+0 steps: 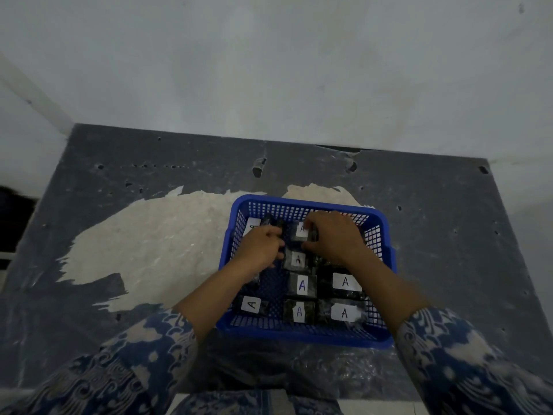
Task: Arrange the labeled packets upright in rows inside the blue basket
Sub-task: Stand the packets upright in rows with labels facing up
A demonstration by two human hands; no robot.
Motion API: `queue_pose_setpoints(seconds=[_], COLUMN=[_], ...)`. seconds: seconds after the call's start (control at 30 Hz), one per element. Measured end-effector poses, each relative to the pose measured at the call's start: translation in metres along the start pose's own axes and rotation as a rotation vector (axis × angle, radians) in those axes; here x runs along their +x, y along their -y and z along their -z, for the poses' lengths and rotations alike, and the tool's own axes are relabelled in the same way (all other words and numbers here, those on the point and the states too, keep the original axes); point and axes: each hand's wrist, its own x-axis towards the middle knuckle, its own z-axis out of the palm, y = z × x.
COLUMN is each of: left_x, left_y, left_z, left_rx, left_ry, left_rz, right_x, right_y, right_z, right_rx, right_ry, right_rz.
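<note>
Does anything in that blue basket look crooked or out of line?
Yes. The packet at the near left of the basket sits tilted, its "A" label askew, with a bare gap beside it. The middle and right columns look tidier. Both hands are busy at the far row.

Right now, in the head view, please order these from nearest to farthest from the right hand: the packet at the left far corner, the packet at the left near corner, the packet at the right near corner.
From the right hand:
1. Left far corner packet, across the blue basket.
2. Right near corner packet, by the near wall.
3. Left near corner packet, diagonally opposite.
</note>
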Motion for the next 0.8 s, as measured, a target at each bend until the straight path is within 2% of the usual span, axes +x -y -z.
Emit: queue_pose_setpoints(seconds=[0.13, 0.4, 0.53, 0.8], left_x=[0.001, 0.013, 0.019, 0.023], left_y=[0.004, 0.014, 0.018, 0.02], left_z=[-0.008, -0.016, -0.019, -0.033], left_rx=[0.081, 0.256, 0.334, 0.389], left_ry=[0.025, 0.007, 0.038, 0.103], left_rz=[0.051, -0.032, -0.024, 0.003], right_x=[0.007, 0.002, -0.002, -0.011], right_y=[0.009, 0.021, 0.017, -0.003], right_z=[-0.016, -0.04, -0.038, -0.02], right_rx=[-0.059, -0.101, -0.081, 0.011], right_ry=[-0.087, -0.109, -0.087, -0.163], right_rz=[-0.057, -0.088, -0.09, -0.143])
